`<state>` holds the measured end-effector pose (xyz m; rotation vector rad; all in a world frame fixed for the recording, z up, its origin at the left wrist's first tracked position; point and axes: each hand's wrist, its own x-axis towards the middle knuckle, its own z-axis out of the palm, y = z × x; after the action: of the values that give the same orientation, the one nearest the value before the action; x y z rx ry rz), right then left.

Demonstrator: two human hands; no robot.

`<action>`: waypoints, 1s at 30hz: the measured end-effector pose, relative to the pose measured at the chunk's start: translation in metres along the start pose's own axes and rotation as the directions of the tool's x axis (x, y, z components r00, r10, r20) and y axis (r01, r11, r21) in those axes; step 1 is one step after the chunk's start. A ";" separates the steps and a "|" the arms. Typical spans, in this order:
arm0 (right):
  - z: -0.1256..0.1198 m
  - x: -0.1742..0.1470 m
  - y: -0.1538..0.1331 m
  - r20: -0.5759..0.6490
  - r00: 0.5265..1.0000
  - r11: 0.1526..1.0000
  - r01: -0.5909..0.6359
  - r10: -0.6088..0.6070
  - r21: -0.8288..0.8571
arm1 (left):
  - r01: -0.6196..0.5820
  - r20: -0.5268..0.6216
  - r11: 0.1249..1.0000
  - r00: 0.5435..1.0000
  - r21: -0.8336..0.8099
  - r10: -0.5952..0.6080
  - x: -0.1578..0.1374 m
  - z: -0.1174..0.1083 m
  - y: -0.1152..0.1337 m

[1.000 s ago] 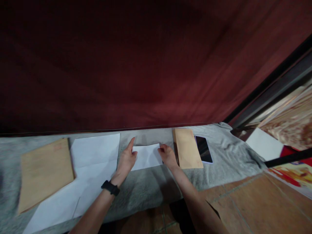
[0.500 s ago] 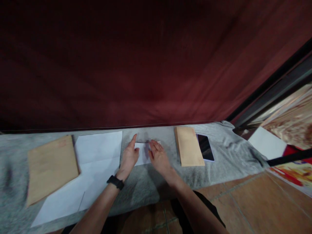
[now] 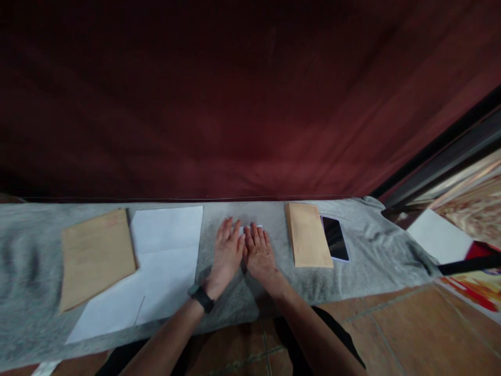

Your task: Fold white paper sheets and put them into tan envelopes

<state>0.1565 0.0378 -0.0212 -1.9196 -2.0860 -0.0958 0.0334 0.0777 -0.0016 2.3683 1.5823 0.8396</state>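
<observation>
Both palms press flat on a small folded white paper (image 3: 241,230), and only slivers of its far edge show between and beyond the fingers. My left hand (image 3: 227,250), with a black watch on the wrist, lies with its fingers stretched out over the left part. Beside it, thumbs nearly touching, my right hand (image 3: 260,255) rests with fingers straight on the right part. Most of the paper is hidden under the hands. Left of them are large white sheets (image 3: 168,261) with crease lines.
Brown envelopes (image 3: 97,256) overlap the sheets at the left. A stack of smaller tan envelopes (image 3: 311,237) lies to the right, against a phone (image 3: 335,239). A grey cloth (image 3: 371,261) covers the bench, with a dark red curtain (image 3: 250,104) behind and tiled floor (image 3: 430,324) in front.
My left hand has moved right onto the folded paper, close against the right hand. My right hand has flattened out. The paper, seen between the hands before, is now mostly covered.
</observation>
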 end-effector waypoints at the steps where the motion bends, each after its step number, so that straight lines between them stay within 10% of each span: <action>1: 0.001 -0.001 0.001 0.008 1.000 1.000 0.016 -0.016 -0.012 | -0.061 0.049 0.998 0.997 0.009 0.060 -0.006 0.004 0.006; 10: -0.001 -0.004 0.011 0.034 0.997 0.996 0.069 -0.067 -0.052 | -0.126 0.224 0.981 0.970 0.146 0.091 -0.026 0.007 0.016; 30: -0.020 -0.018 0.039 0.026 0.998 0.997 -0.056 0.057 -0.057 | -0.078 0.163 0.961 0.986 0.265 0.035 -0.027 -0.009 -0.010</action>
<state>0.1999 0.0191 -0.0128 -2.0223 -2.0657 -0.1181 0.0137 0.0564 -0.0083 2.6016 1.6633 0.4548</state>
